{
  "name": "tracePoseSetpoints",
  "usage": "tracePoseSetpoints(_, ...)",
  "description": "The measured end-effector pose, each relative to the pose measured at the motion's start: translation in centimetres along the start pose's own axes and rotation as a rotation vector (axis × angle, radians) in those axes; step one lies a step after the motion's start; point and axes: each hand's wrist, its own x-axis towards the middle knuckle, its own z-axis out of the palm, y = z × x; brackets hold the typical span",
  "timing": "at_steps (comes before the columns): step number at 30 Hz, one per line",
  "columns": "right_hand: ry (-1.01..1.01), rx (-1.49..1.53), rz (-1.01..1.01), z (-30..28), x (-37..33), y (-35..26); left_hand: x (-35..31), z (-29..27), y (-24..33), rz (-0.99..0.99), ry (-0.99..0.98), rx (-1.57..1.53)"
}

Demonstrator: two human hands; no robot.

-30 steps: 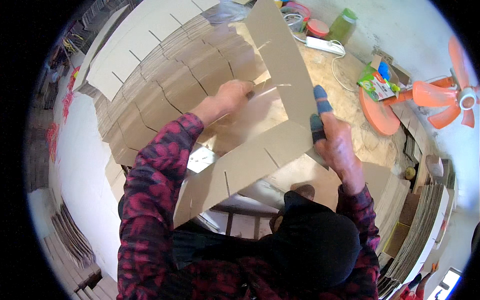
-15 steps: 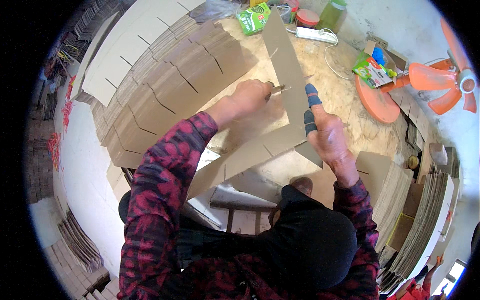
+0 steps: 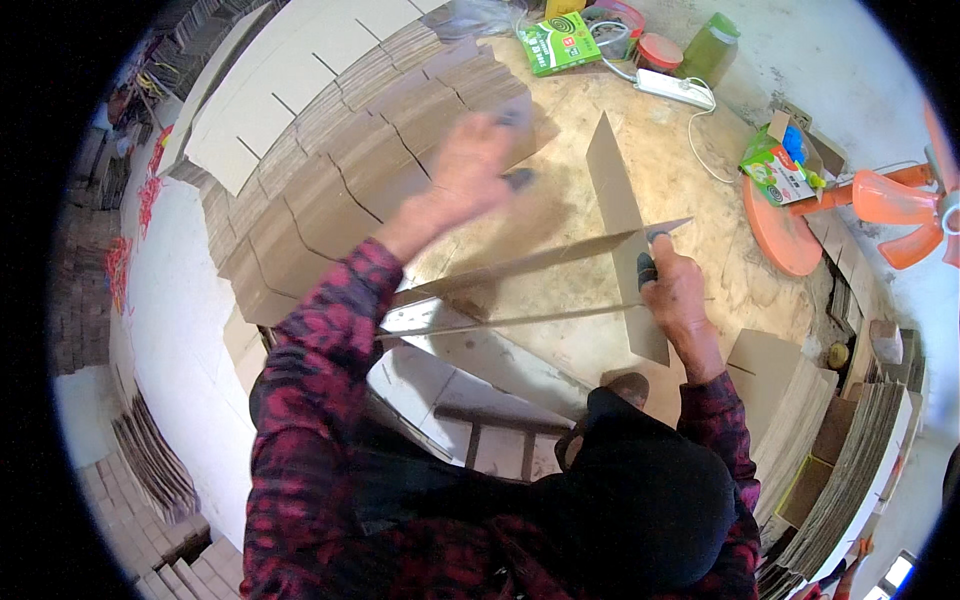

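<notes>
My right hand, with dark covers on its thumb and a finger, is closed on a slotted cardboard strip that stands on edge. Two longer cardboard strips cross this strip side by side and reach left toward my left sleeve. It looks as if they sit in its slots. My left hand is raised, smeared by motion, its fingers apart and holding nothing. It hovers at the right edge of a large stack of slotted cardboard strips. Dark covers show on its fingertips too.
Along the back of the wooden table lie a green box, a white power strip and a green jar. An orange fan stands at the right beside an open carton. More cardboard stacks stand lower right.
My left hand has left the crossing strip and swung left to the stack. A second long strip now crosses the short one. My right hand has shifted slightly, still gripping.
</notes>
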Motion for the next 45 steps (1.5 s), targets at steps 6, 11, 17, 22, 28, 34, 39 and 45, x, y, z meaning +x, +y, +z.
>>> tracePoseSetpoints(6,-0.129,-0.022,0.037,1.3,1.3,-0.4,0.0,-1.6,-11.5,-0.026,0.194,0.267)
tracePoseSetpoints(11,-0.026,0.18,0.007,0.9,0.8,-0.3,-0.8,-2.5,-10.4,0.048,0.12,-0.024)
tracePoseSetpoints(17,0.058,0.143,0.003,-1.2,0.2,-0.5,-3.4,2.8,-6.3,0.077,-0.167,-0.193)
tracePoseSetpoints(22,0.076,0.114,-0.065,-2.8,-0.8,-1.4,-3.9,3.3,-2.9,0.032,-0.316,-0.153)
tracePoseSetpoints(28,0.155,0.117,-0.019,-3.6,-2.1,-0.4,-2.5,4.2,0.7,0.029,-0.205,-0.123)
tracePoseSetpoints(34,0.105,0.15,-0.085,-4.0,-3.1,2.0,1.1,5.5,3.8,0.052,-0.101,-0.179)
tracePoseSetpoints(39,0.051,0.221,-0.062,-3.6,-2.5,1.4,3.8,6.2,4.1,0.112,-0.033,-0.213)
tracePoseSetpoints(45,-0.1,0.075,0.049,0.2,-0.3,2.3,3.7,4.6,6.5,0.147,-0.089,-0.152)
